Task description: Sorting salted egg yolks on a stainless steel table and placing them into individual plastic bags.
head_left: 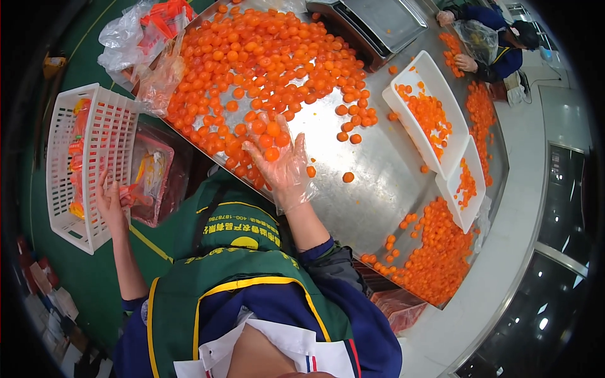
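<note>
My right hand, in a clear plastic glove, is palm up over the metal table. Several orange balls that look like salted egg yolks rest on its palm and fingers. A large heap of the same egg yolks spreads just beyond it. Low at the left, my bare left hand is beside a white slotted basket. Its fingers seem closed on a reddish see-through plastic bag, partly hidden by the hand. More red and yellow bags lie inside the basket.
A red tray sits below the table's left edge. Clear bags hang at the far left corner. A scale stands at the back. Two white trays and another yolk pile are at right; a co-worker works beyond.
</note>
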Demonstrator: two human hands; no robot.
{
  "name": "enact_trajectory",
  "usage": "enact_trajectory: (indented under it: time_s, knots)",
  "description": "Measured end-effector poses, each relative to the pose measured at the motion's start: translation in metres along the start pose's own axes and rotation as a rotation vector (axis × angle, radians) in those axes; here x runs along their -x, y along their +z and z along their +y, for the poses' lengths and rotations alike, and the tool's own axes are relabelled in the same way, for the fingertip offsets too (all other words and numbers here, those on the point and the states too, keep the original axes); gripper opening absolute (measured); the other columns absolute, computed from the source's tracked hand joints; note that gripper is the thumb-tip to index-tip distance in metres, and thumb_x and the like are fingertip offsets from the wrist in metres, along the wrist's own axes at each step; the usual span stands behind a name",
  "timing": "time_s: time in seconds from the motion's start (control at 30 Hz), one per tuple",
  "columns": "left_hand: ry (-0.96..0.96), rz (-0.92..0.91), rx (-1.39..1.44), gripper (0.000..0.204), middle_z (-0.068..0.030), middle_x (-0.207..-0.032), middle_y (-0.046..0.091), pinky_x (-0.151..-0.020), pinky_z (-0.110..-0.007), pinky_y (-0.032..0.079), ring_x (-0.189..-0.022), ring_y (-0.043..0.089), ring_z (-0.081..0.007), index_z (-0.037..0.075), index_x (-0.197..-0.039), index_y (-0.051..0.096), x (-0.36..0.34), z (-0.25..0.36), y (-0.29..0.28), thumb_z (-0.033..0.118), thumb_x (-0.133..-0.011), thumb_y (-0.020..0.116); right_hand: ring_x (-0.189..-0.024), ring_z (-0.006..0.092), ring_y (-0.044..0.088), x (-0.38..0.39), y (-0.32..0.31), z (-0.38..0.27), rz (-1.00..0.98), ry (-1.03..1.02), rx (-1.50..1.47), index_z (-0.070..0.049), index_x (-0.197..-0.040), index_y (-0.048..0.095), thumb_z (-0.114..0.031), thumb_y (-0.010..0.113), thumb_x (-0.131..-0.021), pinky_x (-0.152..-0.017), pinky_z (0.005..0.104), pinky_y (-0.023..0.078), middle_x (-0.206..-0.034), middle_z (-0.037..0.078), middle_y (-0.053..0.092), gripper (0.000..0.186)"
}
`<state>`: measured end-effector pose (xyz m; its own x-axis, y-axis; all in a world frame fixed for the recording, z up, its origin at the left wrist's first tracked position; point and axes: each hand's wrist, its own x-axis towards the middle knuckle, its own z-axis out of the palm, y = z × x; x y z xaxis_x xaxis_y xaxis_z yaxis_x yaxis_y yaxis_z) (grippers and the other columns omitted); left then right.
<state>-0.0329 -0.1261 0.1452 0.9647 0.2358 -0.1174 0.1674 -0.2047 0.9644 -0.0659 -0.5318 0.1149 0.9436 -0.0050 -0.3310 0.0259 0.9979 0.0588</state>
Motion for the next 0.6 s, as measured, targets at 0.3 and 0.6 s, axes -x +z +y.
enact_trajectory:
  time_s: [0.3, 0.6]
  knots:
    - [0.137, -0.165, 0.21, 0.061, -0.0168, -0.116, 0.067, -0.075, -0.023, 0.056, -0.088, 0.066, -0.0125, 0.002, -0.148, 0.034, 0.012, 0.038, 0.039, -0.006, -0.092, 0.056, -0.143, 0.0405, 0.032, 0.001, -0.012, 0.003, 0.006, 0.045, 0.047, -0.013, -0.152, 0.032, -0.054, 0.023, -0.105, -0.115, 0.0564, 0.029, -0.156, 0.017, 0.033, 0.063]
    - [0.272, -0.335, 0.274, 0.02, -0.0178, -0.126, 0.054, -0.048, -0.017, 0.05, -0.072, 0.065, -0.0094, -0.003, -0.099, 0.052, 0.036, 0.062, 0.09, -0.014, -0.088, 0.04, -0.137, 0.0416, 0.041, 0.014, -0.019, 0.001, 0.269, 0.083, 0.126, -0.006, -0.148, 0.034, -0.046, 0.022, -0.107, -0.11, 0.052, 0.039, -0.15, 0.02, 0.04, 0.058]
